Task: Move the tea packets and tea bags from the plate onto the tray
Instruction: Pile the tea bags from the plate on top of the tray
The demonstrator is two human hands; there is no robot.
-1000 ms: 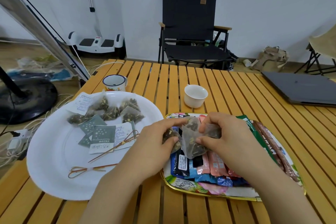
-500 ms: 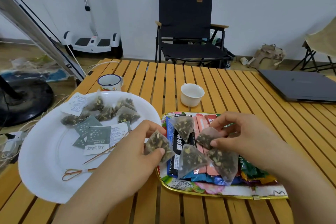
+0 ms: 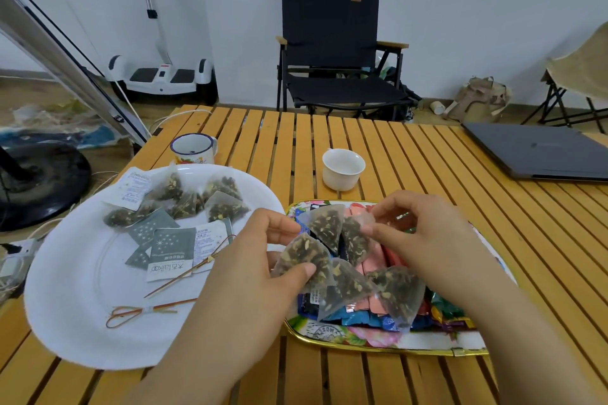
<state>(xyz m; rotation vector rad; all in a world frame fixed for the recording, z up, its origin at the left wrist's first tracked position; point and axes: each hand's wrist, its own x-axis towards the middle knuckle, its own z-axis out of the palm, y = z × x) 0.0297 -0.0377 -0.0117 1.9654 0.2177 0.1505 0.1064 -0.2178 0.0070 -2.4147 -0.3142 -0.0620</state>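
Note:
A white plate [image 3: 75, 312] on the left carries several pyramid tea bags [image 3: 223, 204], grey and white tea packets [image 3: 167, 250] and two bamboo picks. To its right lies a flowered, gold-rimmed tray [image 3: 362, 340] piled with coloured packets. Over the tray's left side my left hand [image 3: 260, 273] pinches a pyramid tea bag [image 3: 304, 255] between thumb and fingers. My right hand [image 3: 424, 237] pinches another pyramid tea bag [image 3: 353, 233] by its corner. Three more tea bags [image 3: 394, 293] lie on the tray's packets around them.
An enamel mug [image 3: 192, 148] stands behind the plate and a small white cup [image 3: 342, 168] behind the tray. A closed laptop [image 3: 539, 154] lies at the far right of the slatted wooden table. A black folding chair [image 3: 332, 43] stands beyond the table.
The clump of tea bags held between both hands has come apart. Several bags now lie spread on the tray, and each hand keeps one. My hands have moved slightly apart.

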